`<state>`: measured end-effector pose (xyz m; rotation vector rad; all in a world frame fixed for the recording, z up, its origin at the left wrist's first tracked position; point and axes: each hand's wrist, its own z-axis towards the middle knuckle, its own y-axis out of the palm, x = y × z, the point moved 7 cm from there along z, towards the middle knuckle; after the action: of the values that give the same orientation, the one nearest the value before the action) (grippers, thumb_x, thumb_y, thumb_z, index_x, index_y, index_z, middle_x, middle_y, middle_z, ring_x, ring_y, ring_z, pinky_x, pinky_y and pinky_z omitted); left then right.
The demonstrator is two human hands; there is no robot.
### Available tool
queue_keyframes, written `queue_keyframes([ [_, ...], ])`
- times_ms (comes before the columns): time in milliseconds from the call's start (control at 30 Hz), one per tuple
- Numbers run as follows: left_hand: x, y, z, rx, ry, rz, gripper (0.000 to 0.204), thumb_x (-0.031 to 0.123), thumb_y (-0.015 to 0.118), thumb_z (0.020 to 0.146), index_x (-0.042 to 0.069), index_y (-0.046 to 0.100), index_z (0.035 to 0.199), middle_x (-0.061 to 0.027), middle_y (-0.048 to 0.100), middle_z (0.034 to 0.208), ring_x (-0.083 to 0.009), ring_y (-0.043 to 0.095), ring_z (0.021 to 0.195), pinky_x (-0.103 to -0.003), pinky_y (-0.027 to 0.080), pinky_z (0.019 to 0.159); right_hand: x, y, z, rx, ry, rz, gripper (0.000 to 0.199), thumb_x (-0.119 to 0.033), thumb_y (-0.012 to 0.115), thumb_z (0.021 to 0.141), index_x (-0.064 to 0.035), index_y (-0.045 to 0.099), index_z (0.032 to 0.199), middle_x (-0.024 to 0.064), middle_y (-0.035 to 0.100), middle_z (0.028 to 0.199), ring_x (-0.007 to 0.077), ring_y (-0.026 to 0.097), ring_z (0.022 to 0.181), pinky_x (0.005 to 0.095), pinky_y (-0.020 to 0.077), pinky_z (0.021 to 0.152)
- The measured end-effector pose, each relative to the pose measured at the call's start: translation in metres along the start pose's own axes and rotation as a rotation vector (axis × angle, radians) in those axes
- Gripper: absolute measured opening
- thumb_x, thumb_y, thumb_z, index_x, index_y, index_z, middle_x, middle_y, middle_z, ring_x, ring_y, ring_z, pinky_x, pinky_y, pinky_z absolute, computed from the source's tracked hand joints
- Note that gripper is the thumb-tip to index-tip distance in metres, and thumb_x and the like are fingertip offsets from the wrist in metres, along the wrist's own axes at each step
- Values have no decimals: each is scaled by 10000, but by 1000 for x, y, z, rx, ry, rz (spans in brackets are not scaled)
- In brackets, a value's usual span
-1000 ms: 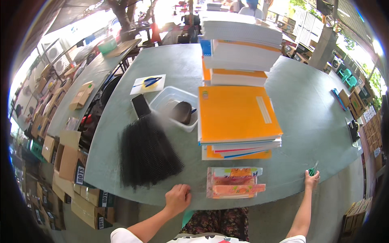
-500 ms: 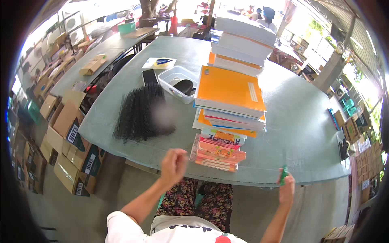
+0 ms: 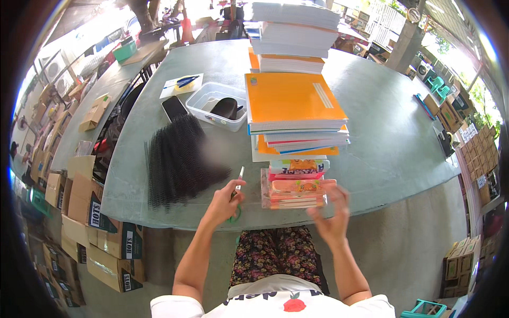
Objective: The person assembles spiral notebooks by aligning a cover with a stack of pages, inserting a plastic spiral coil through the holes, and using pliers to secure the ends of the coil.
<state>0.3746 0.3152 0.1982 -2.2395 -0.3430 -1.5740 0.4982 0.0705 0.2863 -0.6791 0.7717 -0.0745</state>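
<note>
My left hand is at the table's front edge, closed around a pair of scissors with green handles. Their blades point up, away from me. My right hand, fingers spread and slightly blurred, is at the right side of a small stack of pink printed booklets. Its fingertips are at or near the stack's right edge; whether they touch it I cannot tell. Behind the booklets rises a tall pile of orange-covered notebooks. To the left of my left hand lies a bundle of black binding spirals.
A clear plastic tub with a black object in it stands behind the spirals. Beside it are a phone and blue-handled pliers on a white card. Cardboard boxes are stacked on the floor at left. A grey-green tabletop stretches right.
The scissors have passed from my right hand to my left. My right hand has moved left to the booklets and opened. The view has shifted a little.
</note>
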Motion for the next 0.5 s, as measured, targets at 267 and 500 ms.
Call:
queue_keyframes([
  [267, 74, 15, -13, 176, 688, 623, 624, 92, 687, 738, 70, 415, 1299, -209, 461, 1242, -378, 439, 1162, -463, 393, 934, 88, 23, 31, 75, 277, 312, 865, -200, 822, 612, -47, 363, 1328, 106, 538, 1174, 230, 501, 1103, 370, 421, 905],
  [500, 72, 63, -6, 190, 752, 259, 724, 25, 739, 646, 97, 442, 1302, -162, 494, 1244, -339, 495, 1104, -404, 419, 926, 94, 51, 9, -158, 409, 685, 839, -137, 845, 537, -31, 405, 1244, 56, 543, 1051, 163, 539, 991, 311, 461, 861],
])
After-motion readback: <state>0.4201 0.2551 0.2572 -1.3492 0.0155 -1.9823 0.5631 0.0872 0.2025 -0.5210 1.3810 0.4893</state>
